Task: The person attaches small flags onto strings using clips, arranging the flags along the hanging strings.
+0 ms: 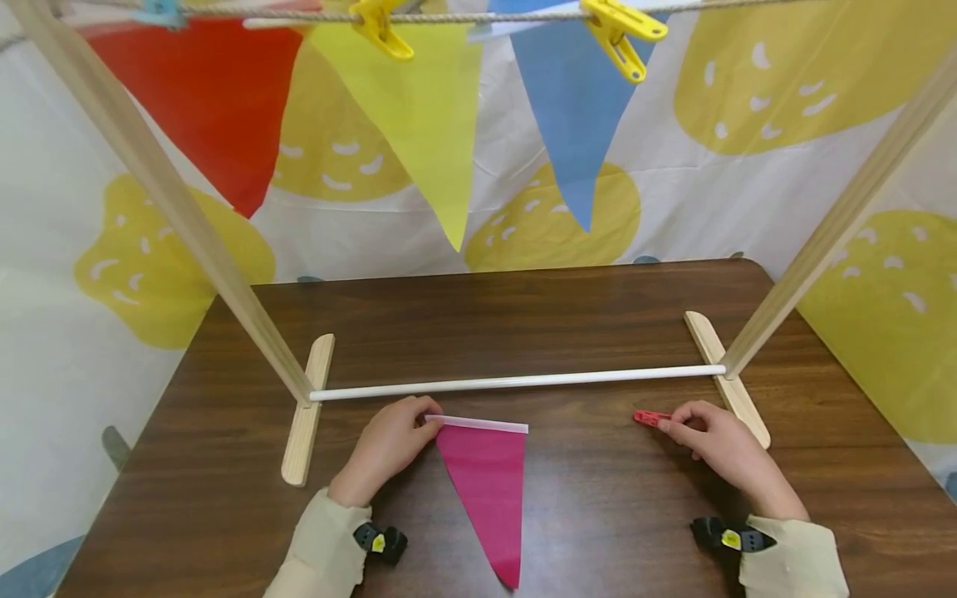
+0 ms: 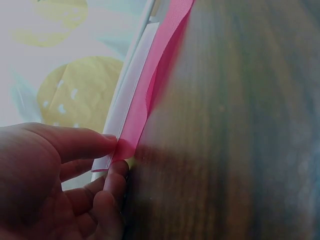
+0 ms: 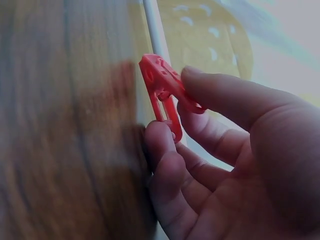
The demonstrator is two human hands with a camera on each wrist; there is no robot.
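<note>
A pink triangular pennant (image 1: 489,482) with a white top band (image 1: 482,424) lies at the front of the wooden table. My left hand (image 1: 392,440) pinches the left end of that band between thumb and fingers, and the left wrist view shows the pink cloth (image 2: 135,125) falling beside the thumb. On the right, my right hand (image 1: 718,444) holds a red clothespin (image 1: 650,418) a little above the table. In the right wrist view the thumb presses one leg of the clothespin (image 3: 160,82) while fingers support the other; its legs are spread.
A wooden frame with a left post (image 1: 187,216) and right post (image 1: 830,232) straddles the table, joined low by a white rod (image 1: 516,382). Above, red (image 1: 217,100), yellow (image 1: 426,116) and blue (image 1: 576,108) pennants hang from a rope (image 1: 478,17) with yellow clothespins (image 1: 616,33).
</note>
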